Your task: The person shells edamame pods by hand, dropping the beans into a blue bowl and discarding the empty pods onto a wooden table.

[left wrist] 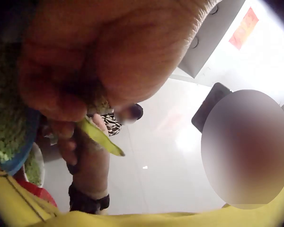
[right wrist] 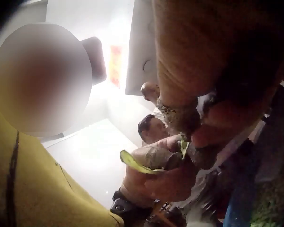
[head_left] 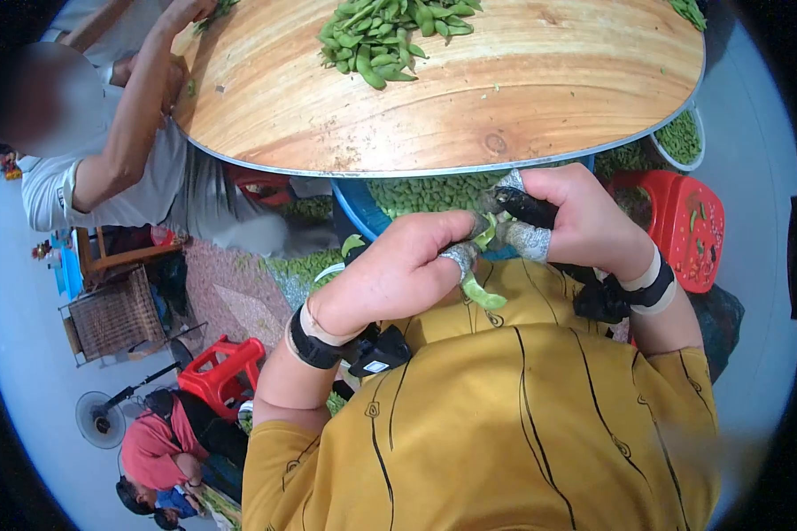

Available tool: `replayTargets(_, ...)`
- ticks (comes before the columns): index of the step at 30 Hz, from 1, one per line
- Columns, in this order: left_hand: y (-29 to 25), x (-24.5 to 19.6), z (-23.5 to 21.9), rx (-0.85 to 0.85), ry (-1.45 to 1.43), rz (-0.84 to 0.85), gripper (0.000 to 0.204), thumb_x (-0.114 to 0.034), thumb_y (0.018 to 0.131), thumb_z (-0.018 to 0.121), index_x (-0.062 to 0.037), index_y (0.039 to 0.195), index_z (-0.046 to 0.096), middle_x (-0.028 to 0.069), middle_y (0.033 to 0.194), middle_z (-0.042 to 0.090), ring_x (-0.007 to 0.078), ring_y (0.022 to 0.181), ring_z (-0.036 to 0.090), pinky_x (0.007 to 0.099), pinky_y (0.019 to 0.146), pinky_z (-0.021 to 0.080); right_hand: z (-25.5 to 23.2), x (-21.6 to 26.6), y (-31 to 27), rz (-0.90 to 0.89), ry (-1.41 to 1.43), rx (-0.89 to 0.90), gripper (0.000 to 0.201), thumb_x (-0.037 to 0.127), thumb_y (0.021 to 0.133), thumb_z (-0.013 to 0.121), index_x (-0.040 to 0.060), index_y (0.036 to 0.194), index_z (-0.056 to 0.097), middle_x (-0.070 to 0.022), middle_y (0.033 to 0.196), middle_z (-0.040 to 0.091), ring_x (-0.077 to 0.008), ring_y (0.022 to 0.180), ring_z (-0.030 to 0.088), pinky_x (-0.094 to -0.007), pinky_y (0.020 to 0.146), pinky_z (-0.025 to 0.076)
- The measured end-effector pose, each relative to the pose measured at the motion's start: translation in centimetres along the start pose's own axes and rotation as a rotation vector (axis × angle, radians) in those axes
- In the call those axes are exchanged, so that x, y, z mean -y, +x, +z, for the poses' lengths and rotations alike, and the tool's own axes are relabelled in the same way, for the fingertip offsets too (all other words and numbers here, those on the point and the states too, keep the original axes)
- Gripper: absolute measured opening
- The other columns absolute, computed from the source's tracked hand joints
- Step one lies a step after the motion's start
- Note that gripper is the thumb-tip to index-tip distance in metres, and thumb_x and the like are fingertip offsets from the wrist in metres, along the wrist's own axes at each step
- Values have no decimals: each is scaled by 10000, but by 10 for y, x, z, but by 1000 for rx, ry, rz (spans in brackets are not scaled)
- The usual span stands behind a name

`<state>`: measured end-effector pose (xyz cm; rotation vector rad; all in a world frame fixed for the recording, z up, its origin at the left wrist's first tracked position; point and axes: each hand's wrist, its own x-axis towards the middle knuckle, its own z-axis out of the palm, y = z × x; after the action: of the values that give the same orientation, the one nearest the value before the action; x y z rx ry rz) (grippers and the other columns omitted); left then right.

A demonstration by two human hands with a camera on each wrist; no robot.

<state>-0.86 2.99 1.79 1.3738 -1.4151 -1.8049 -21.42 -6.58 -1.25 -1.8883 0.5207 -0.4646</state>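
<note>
At the far left a seated person [head_left: 128,133] in a pale top leans over the left edge of the wood-grain table [head_left: 522,97], forearms over its surface. A pile of pods [head_left: 376,44] lies left of the table's middle, well back from the near edge. Short of that edge, the pale rim of a white container [head_left: 328,272] shows beside the left forearm; its contents are mostly hidden.

Next comes the left hand [head_left: 394,265], fingers bent, thumb and forefinger pinching a green pod [head_left: 483,294]. The pod lies between the 2 hands: its free end sticks out past the left thumb toward the yellow shirt [head_left: 505,398], while its upper part sits among the fingertips. Behind them, partly under the table's near edge, is a blue basin [head_left: 356,212] with a broad layer of pale green beans [head_left: 429,193].

The right hand [head_left: 584,212] has its fingers curled inward, thumb and fingertips closed at the pod's upper part; silvery wraps cover 2 of its tips.

Farther right, a red stool [head_left: 682,265] carries a few green scraps on its seat, and a white basin [head_left: 702,142], just beyond the table's right near corner, is full of small green pieces.
</note>
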Motion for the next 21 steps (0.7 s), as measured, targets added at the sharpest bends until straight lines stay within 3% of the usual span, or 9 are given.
replayTargets(1,0,0,-1,16,64,36,209,-2,809,421,6,946,579,-21,755,515,55,691,444,223,603,390,0,-2,0,-58,26,0,218,109,763,700,11,945,628,-31,742,594,-92,673,490,-260,633,451)
replayTargets(2,0,1,-2,17,62,34,209,-2,809,421,6,946,579,-21,755,515,55,691,444,223,603,390,-2,1,0,-56,28,1,218,109,763,700,11,945,628,-31,742,594,-92,673,490,-260,633,451)
replayTargets(4,1,6,-2,53,175,140,222,4,791,428,6,948,584,-23,750,508,50,692,429,225,594,378,-9,7,0,71,51,173,180,101,764,694,11,908,634,-37,708,590,-91,655,494,-254,622,447)
replayTargets(7,0,-2,-4,130,282,120,231,6,793,429,8,959,590,-23,746,505,48,692,423,223,593,374,-8,4,2,-5,-127,222,190,132,754,697,19,893,633,-65,677,583,-78,635,473,-264,597,443)
replayTargets(13,-4,5,0,51,-32,-19,257,19,783,420,17,981,584,-23,748,503,62,690,426,221,609,381,-4,4,-1,158,161,160,171,110,771,700,19,901,638,-40,708,586,-83,655,473,-237,627,439)
replayTargets(19,-1,7,-3,20,142,120,258,23,788,419,18,991,577,-16,762,498,63,714,426,224,623,384,-5,5,2,85,15,161,210,117,758,727,28,927,638,-29,727,594,-82,669,481,-232,639,443)
replayTargets(21,-1,5,-2,1,84,77,259,24,782,421,18,991,575,-12,758,496,65,716,425,227,625,386,-4,5,2,58,7,125,208,114,755,727,28,921,635,-37,725,592,-87,662,483,-237,635,446)
